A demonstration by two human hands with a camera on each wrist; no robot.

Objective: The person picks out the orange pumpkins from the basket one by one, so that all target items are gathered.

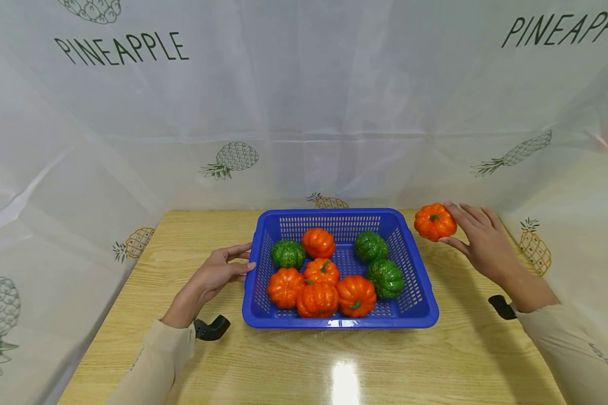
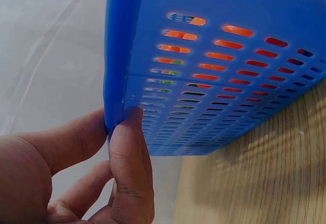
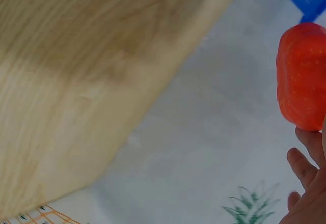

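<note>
A rectangular blue basket (image 1: 294, 322) with slotted walls sits near the far edge of the surface (image 1: 263, 365), its left rim pinched by the left hand (image 1: 222, 269). Inside lie five glossy orange pumpkins (image 1: 317, 299), most toward the near left corner, plus three mottled green pumpkins (image 1: 385, 278), one by the left wall and two toward the right. Another ribbed orange pumpkin (image 1: 435, 221), its green stem showing, is held by the right hand (image 1: 488, 243) near the surface's far right corner.

Walled in by pale pineapple-print sheeting (image 1: 304, 101) beyond the fingers (image 1: 458, 216).
Below the fingers, light wood-grain tabletop (image 1: 263, 365) with bright glare (image 1: 345, 382) nearer than them; PINEAPPLE lettering (image 1: 123, 48) high beyond.
</note>
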